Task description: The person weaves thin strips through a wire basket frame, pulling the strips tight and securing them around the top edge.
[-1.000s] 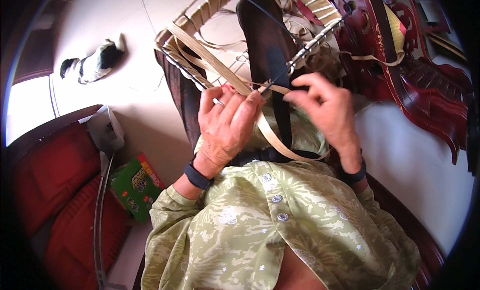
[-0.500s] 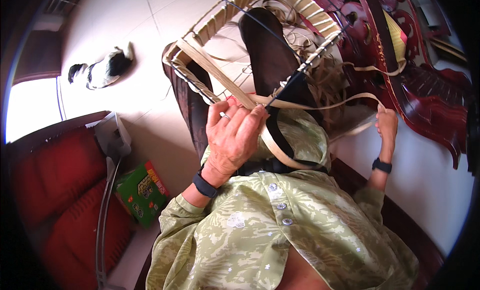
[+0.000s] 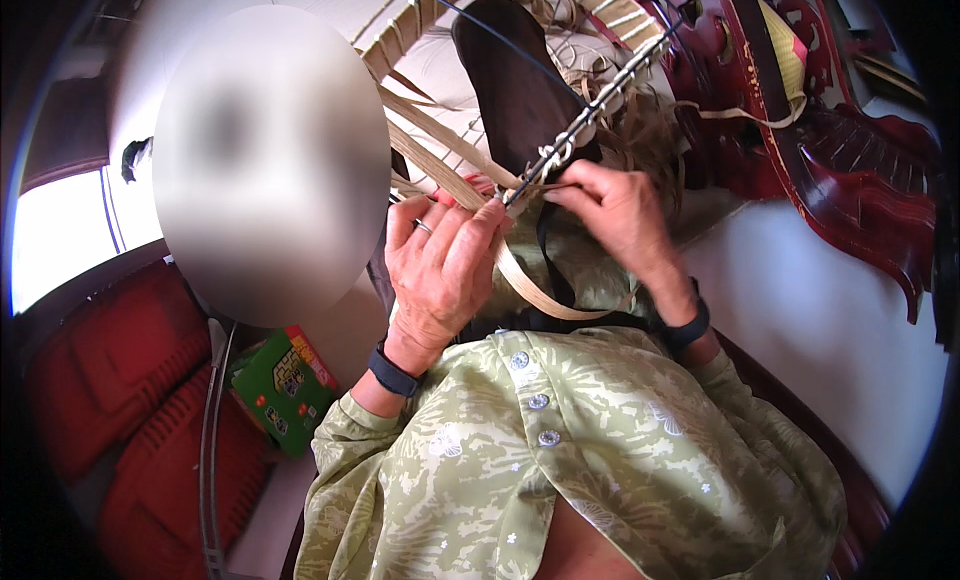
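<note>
Over my knees lies a dark wire frame (image 3: 596,108), partly wrapped in flat tan strips. Long tan strips (image 3: 436,168) run across its open middle toward the near corner. My left hand (image 3: 440,265), with a ring on it, is closed on that corner, pinching a tan strip against the wire. One length of strip (image 3: 532,286) loops down below its fingers toward my waist. Just to the right, my right hand (image 3: 625,220) pinches a tan strip close against the frame's near right side. The fingertips hide the exact crossing of strip and wire.
A carved dark red wooden chair (image 3: 800,150) stands at the right. Loose tan strips (image 3: 655,150) hang beyond my right hand. Red cushions (image 3: 120,360) and a green box (image 3: 290,390) are at the left. A blurred oval covers part of the floor there.
My right hand has come in from far right, where it held the strip stretched out, to the frame beside my left hand. The frame has shifted slightly left; my left hand keeps its grip.
</note>
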The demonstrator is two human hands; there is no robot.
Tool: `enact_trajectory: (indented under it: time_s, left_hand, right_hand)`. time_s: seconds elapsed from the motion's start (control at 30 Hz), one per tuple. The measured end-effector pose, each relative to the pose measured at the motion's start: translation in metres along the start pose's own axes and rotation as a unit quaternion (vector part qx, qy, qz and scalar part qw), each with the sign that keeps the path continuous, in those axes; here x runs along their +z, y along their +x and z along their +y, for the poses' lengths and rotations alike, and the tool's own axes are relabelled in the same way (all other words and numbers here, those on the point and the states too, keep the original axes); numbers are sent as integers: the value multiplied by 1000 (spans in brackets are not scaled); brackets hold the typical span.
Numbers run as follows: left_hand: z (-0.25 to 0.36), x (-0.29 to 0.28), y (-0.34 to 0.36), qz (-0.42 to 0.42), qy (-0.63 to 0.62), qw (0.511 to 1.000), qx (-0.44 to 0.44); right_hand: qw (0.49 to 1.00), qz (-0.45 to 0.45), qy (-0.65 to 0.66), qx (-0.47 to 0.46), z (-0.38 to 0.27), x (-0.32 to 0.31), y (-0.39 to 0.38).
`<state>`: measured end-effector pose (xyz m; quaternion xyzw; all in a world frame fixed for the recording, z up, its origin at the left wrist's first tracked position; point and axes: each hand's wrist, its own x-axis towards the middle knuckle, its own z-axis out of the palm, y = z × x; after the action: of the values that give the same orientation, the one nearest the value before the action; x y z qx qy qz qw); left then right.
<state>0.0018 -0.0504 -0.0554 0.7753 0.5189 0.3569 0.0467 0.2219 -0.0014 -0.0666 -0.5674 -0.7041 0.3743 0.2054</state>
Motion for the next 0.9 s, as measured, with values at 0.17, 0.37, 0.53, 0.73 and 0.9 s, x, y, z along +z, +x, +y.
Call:
enact_trajectory:
  time_s: [0.17, 0.37, 0.53, 0.73, 0.9]
  left_hand:
    - [0, 1, 0, 24, 9, 1000, 3]
    - [1, 1, 6, 13, -18, 1000, 6]
    - [1, 2, 4, 8, -8, 1000, 4]
    - [1, 1, 3, 12, -11, 1000, 5]
    - [3, 0, -1, 28, -9, 1000, -7]
  right_hand:
    - [962, 22, 189, 195, 37, -89, -18]
    - [801, 300, -392, 338, 169, -206, -49]
    - [982, 85, 80, 150, 14, -72, -17]
    - [995, -66, -22, -77, -7, -9, -7]
    - [919, 341, 183, 71, 88, -183, -58]
